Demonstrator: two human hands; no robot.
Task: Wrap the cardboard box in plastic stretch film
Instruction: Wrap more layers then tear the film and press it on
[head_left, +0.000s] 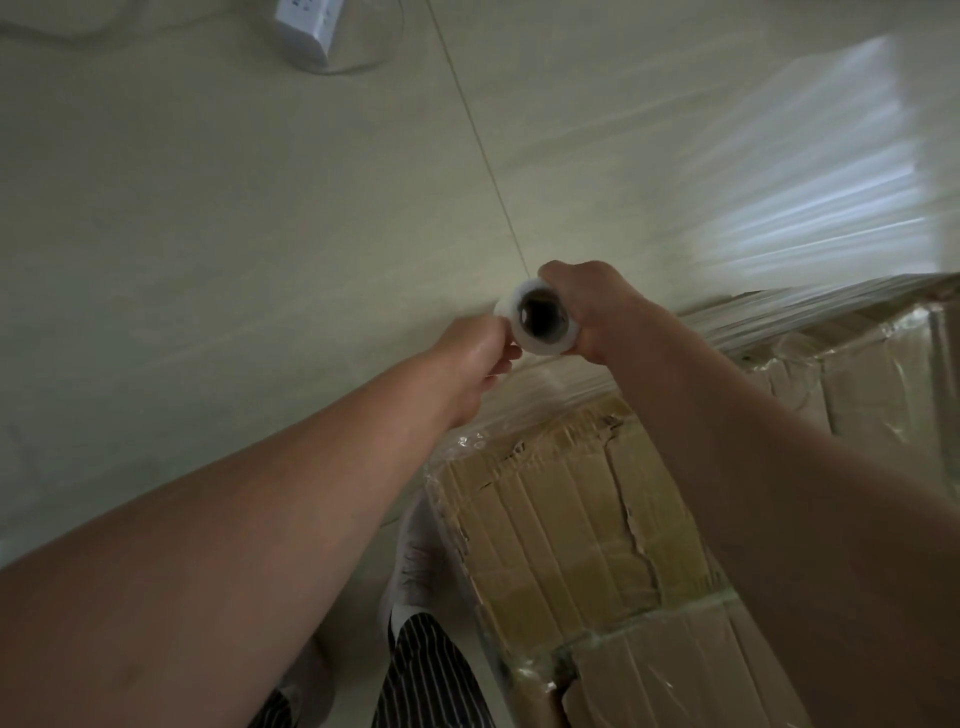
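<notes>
A white power strip (306, 26) lies on the tiled floor (208, 208).

Arms outstretched — left hand (475, 364), right hand (592, 306) curled.

A pale, glossy tiled floor (208, 218) is filling the view, a thin grout line (483, 156) crossing it diagonally, a white power strip (306, 26) lying left of that line and a bright striped patch of light (810, 171) glaring to its right.

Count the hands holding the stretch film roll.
2. The left hand holds the stretch film roll at its left side; the right hand grips its right side. No other hand shows.
</notes>
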